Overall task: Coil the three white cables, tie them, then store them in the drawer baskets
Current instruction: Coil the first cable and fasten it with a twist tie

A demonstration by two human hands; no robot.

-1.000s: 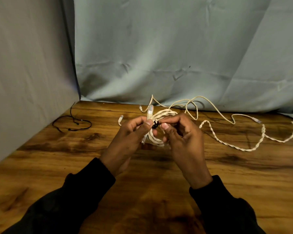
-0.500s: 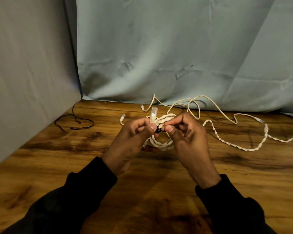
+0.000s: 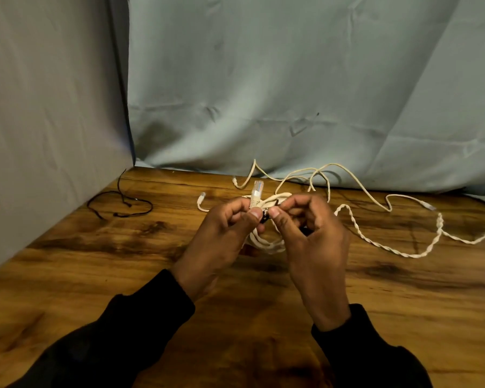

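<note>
Wooden table (image 3: pixel 95 275): hands (image 3: pixel 263 219) unchanged, both still pinching black tie (image 3: pixel 265 218) on coiled cable (image 3: pixel 266 243).

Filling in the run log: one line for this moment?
left hand: holds coiled cable | right hand: pinches black tie | twisted cable: loose

Before you lies a dark-grained wooden bench (image 3: pixel 101 275), dimly lit, closed in by a creased pale blue-grey cloth backdrop (image 3: pixel 291 79) behind and a grey cloth panel (image 3: pixel 45 107) on your left.
</note>
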